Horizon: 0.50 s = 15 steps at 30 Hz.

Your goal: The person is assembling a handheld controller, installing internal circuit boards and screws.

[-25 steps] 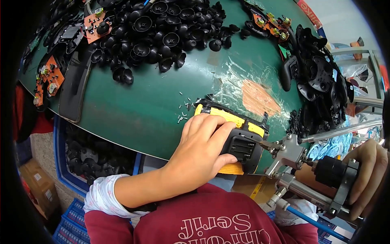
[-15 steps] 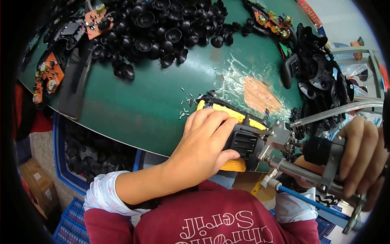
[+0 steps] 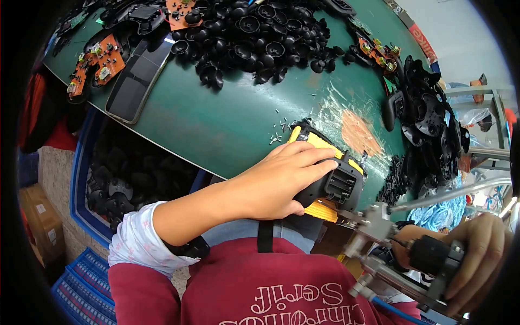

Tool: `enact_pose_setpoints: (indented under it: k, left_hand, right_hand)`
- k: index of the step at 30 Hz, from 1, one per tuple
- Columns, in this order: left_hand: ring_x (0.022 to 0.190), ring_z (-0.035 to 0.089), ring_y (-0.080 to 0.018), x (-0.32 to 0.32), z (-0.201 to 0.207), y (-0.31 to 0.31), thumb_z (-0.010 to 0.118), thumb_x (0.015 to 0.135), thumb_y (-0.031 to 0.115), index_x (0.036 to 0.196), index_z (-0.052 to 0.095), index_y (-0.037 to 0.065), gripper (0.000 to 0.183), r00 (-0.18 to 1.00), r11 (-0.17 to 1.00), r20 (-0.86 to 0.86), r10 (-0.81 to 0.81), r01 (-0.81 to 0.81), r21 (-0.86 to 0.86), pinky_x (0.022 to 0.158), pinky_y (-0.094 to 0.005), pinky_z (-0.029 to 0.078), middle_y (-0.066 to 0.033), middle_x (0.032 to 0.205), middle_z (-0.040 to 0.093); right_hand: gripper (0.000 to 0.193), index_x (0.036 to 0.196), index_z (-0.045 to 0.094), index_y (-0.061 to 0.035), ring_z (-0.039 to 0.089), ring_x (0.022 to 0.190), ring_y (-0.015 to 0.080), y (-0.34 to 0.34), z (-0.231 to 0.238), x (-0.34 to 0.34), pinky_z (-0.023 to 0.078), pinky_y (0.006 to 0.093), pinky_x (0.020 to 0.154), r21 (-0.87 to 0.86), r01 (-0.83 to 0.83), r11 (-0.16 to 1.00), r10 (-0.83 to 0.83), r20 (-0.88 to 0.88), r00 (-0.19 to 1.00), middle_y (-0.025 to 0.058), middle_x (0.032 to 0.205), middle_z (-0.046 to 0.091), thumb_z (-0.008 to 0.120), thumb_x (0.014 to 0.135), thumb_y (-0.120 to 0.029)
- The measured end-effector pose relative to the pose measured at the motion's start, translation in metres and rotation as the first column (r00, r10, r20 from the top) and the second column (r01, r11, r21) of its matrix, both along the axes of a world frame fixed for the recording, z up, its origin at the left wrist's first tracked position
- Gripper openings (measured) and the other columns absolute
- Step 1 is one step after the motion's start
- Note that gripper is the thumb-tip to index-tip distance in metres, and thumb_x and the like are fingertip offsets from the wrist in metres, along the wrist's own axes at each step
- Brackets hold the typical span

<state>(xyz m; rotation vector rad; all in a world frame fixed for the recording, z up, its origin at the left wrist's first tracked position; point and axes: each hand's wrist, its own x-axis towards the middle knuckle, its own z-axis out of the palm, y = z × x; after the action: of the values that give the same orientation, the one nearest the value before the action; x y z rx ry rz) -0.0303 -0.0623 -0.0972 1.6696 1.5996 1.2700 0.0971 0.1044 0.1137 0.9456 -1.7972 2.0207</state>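
Note:
A black game controller (image 3: 346,183) lies back side up with its battery bay uncovered, resting on a yellow holder (image 3: 325,210) at the table's near edge. My left hand (image 3: 284,181) grips it from the left, fingers laid over its top and thumb at the near side. In my right hand (image 3: 479,260) is a power screwdriver (image 3: 430,257) with a metal head, a clear hose and a blue air tube. Its slim tip is by the controller's near right corner; whether they touch I cannot tell. Small loose screws (image 3: 281,127) are scattered just beyond the holder.
Black thumbstick caps (image 3: 260,46) are heaped at the back. Orange circuit boards (image 3: 103,62) and a phone (image 3: 138,81) lie at the left. Black controller shells (image 3: 428,114) pile up on the right. Below the table's left edge stands a blue crate (image 3: 81,189) of dark parts.
The screwdriver has come toward me, from the controller's far right corner to its near right corner. My left hand stays on the controller. The whole view has shifted slightly.

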Motion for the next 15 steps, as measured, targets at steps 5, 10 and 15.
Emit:
enact_pose_setpoints:
  k: [5,10,15]
  left_hand:
    - [0.132,0.04,-0.0354,-0.001,-0.005,-0.002,0.086,0.059,0.009,0.139,0.045,0.004,0.091,1.0,1.0,-0.004,0.018,-0.018,0.022,0.11,-0.0461,0.032,-0.0135,0.146,0.041]
    - [0.131,0.041,-0.0354,0.001,-0.006,0.0,0.086,0.058,0.009,0.138,0.045,0.005,0.09,1.0,0.999,0.014,0.024,-0.025,0.027,0.108,-0.0464,0.034,-0.0133,0.144,0.043]
    - [0.129,0.043,-0.0349,0.001,-0.002,-0.004,0.086,0.058,0.009,0.136,0.048,0.004,0.087,1.0,0.999,-0.004,0.03,-0.03,0.043,0.108,-0.046,0.034,-0.0138,0.142,0.044]
  right_hand:
    - [0.012,0.069,0.065,0.0017,0.068,0.057,0.0146,0.005,-0.001,0.001,0.06,0.0159,0.058,0.197,-0.021,0.98,-0.014,0.174,0.985,0.011,0.067,0.07,0.074,0.074,0.009]
    - [0.042,0.115,0.055,-0.0185,0.064,0.074,0.0143,-0.028,-0.03,-0.015,0.054,0.0304,0.083,0.087,0.11,0.99,-0.123,0.163,0.979,0.0009,0.076,0.057,0.075,0.085,-0.04]
    - [0.018,0.064,0.062,0.0012,0.065,0.05,0.0169,-0.007,-0.029,-0.022,0.061,0.0228,0.056,0.064,0.017,0.998,-0.031,0.225,0.974,0.0134,0.059,0.066,0.077,0.073,0.007]
